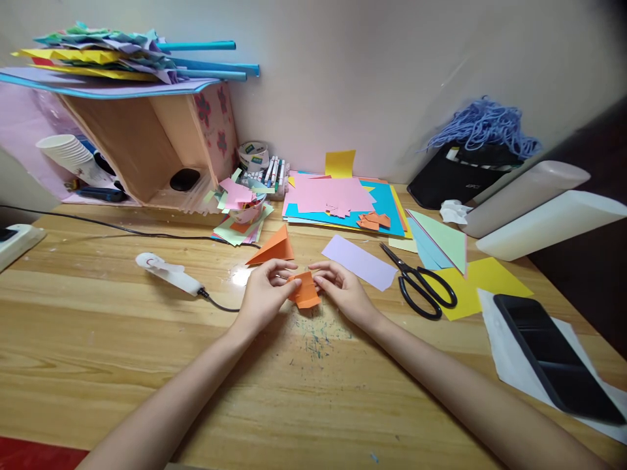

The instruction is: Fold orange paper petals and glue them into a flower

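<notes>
A small piece of creased orange paper is held between my two hands, a little above the wooden table. My left hand pinches its left side, thumb on top. At its right edge, my right hand has thumb and fingers closed on the paper; the fingertips behind are partly hidden. Just beyond my left hand lies a folded orange paper triangle. A lilac paper strip lies beyond my right hand, and black-handled scissors rest to its right.
A white hot glue gun with a black cord lies left. Behind are a paper-scrap cup, stacked coloured sheets and small orange folded pieces. At right are yellow paper, a phone and white rolls.
</notes>
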`<state>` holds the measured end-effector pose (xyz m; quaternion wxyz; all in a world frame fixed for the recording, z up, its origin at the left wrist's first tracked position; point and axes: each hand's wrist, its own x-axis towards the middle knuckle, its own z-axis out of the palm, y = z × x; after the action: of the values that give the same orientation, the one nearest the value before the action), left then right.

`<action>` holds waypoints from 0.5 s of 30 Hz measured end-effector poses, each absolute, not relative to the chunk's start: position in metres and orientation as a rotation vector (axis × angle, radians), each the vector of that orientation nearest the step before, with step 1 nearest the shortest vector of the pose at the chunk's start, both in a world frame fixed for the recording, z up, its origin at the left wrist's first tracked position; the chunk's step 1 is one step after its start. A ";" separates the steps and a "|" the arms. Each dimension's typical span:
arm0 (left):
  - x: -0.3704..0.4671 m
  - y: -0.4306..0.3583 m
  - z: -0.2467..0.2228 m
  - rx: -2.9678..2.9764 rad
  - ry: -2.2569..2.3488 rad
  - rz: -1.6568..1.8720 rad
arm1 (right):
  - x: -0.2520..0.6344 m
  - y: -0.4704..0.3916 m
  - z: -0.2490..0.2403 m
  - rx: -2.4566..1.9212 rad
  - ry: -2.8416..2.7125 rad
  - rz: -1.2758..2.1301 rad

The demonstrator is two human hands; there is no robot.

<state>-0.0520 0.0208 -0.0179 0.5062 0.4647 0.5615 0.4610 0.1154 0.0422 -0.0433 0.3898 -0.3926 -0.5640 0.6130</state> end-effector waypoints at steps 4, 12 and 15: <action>-0.053 0.021 -0.017 1.077 1.380 1.170 | 0.116 0.041 -0.041 -1.024 -1.459 1.510; -0.048 0.019 -0.017 1.094 1.355 1.264 | 0.114 0.035 -0.042 -1.094 -1.593 1.447; -0.048 0.019 -0.018 1.006 1.362 1.159 | 0.115 0.036 -0.044 -1.069 -1.484 1.423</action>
<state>-0.0481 0.0194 -0.0178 0.5183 0.4194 0.5675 0.4831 0.1147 0.0364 -0.0445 0.4005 -0.4225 -0.5868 0.5628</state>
